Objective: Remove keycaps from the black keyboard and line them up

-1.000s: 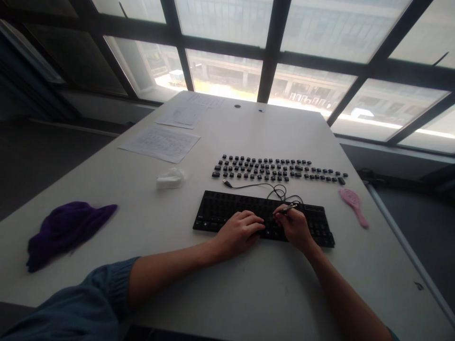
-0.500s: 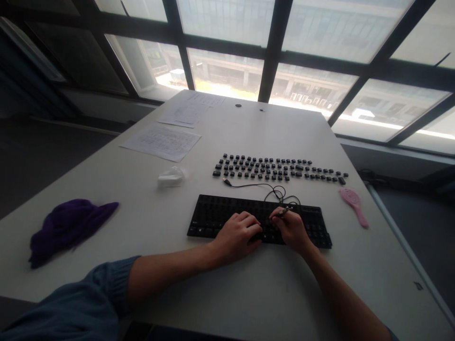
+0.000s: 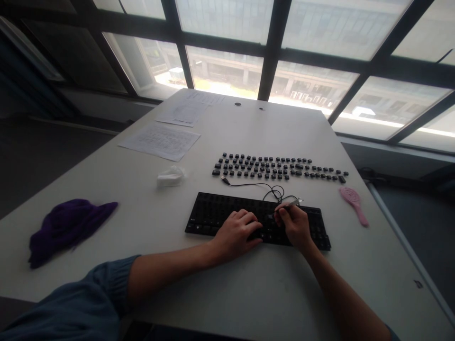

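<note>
A black keyboard (image 3: 213, 213) lies in front of me, and much of its upper area looks bare of keycaps. My left hand (image 3: 239, 233) rests on the keyboard's front middle part, fingers curved and slightly apart, holding nothing visible. To its right, my right hand (image 3: 294, 226) is closed in a pinch over the keyboard around a slim silver tool (image 3: 294, 202). The tool's shiny end sticks out past the fingers toward the upper right; its exact kind is unclear. Behind the keyboard, black keycaps (image 3: 262, 164) lie in several rows.
The keyboard's USB cable (image 3: 249, 184) curls between the keyboard and the keycaps. A pink hairbrush (image 3: 354, 204) lies at the right. On the left are a purple cloth item (image 3: 71, 227), a crumpled white wrapper (image 3: 171, 176) and printed papers (image 3: 161, 141). Windows stand beyond the white table (image 3: 280, 128).
My right hand has shifted slightly right and turned, so the tool now points further right, and a gap between the hands shows more keyboard. My left hand stays nearly in place.
</note>
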A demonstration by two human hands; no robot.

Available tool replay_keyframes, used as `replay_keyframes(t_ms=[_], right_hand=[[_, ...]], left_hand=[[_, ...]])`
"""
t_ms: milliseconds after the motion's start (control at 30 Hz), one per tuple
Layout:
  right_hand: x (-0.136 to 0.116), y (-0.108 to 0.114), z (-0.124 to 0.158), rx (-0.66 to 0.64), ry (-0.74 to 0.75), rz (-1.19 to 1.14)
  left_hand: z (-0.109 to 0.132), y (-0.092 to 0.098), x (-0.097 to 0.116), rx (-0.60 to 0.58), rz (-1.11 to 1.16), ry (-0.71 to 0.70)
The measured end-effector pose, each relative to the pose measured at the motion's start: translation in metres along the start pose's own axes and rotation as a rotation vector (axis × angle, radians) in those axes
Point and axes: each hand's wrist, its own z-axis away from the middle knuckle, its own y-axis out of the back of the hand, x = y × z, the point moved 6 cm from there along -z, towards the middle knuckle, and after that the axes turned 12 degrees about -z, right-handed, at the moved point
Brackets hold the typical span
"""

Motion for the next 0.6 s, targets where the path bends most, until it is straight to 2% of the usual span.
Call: replay_keyframes(t_ms=[200,400,600], right_hand=[[-0.013,-0.015,0.010,-0.148,0.068,0.004],[-0.022,-0.030,0.018,-0.289,0.156,0.025],[-0.030,-0.032,0.019,-0.350,0.276,-0.001]], left_hand=[[-0.003,0.014,0.001,0.068,0.082,0.067],[-0.004,0.014,0.003,0.133,0.343,0.006],[-0.010,0.008,-0.009,0.052,0.617,0.129]])
